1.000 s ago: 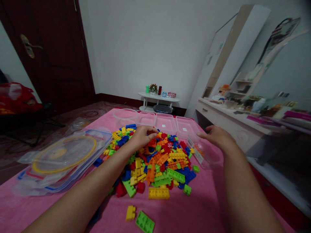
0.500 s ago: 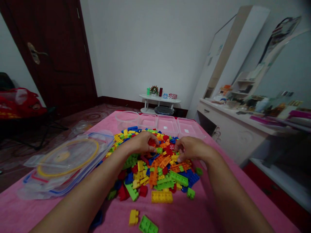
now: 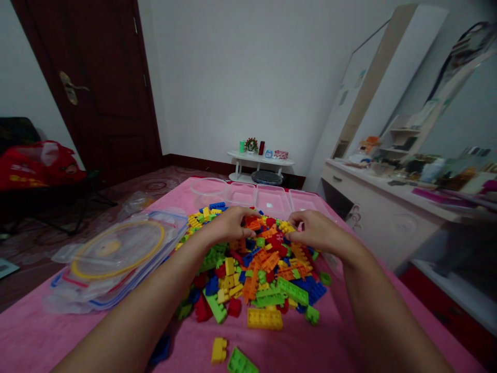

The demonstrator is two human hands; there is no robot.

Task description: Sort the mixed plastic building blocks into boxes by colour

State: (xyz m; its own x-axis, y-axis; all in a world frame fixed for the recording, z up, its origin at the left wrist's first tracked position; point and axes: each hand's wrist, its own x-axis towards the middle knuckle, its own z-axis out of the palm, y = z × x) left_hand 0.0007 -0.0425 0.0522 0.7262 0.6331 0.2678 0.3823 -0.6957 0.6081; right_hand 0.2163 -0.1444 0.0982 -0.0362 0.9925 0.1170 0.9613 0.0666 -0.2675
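Note:
A heap of red, yellow, green, blue and orange toy building bricks (image 3: 267,261) lies on a pink cloth. My left hand (image 3: 233,224) reaches into its far part, thumb and fingers apart around an orange brick (image 3: 253,224) that still appears to rest among the others. Across from it, my right hand (image 3: 310,228) is curled, its thumb and fingertips at a yellow brick (image 3: 286,227); the far side of this grip is hidden. Red bricks (image 3: 277,242) lie between the two hands. Closest to me are a yellow brick (image 3: 219,350) and a green brick (image 3: 241,361).
Clear plastic containers (image 3: 272,199) stand in a row behind the heap, beside a round clear tub (image 3: 207,191). Stacked lids (image 3: 120,254) lie at the left. A white dressing table (image 3: 380,194) is on the right, and a low white table (image 3: 260,158) is farther back.
My right hand has moved up and away from the heap's right side, to a yellow brick. My left hand's fingers have opened wider over an orange brick. The view has shifted slightly.

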